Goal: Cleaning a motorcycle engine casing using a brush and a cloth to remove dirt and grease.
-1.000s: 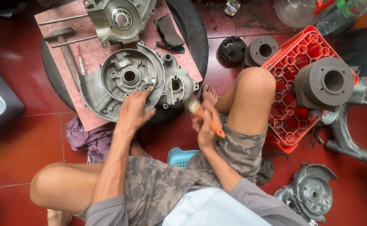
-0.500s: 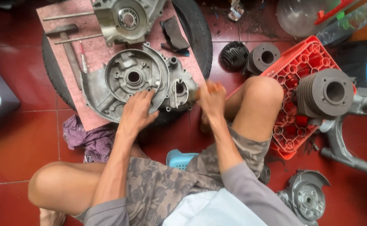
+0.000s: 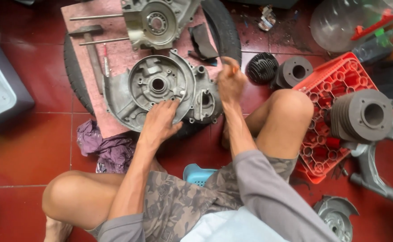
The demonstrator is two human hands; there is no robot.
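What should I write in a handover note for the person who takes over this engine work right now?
Left hand: open, palm resting on the lower rim of the grey engine case, steadying it.
Right hand: raised at the case's right edge, fingers closed on a small orange-tipped tool, mostly hidden.
The case lies on a pink board over a tyre; a second case half lies above it.
Done and left: cannot tell from this view.
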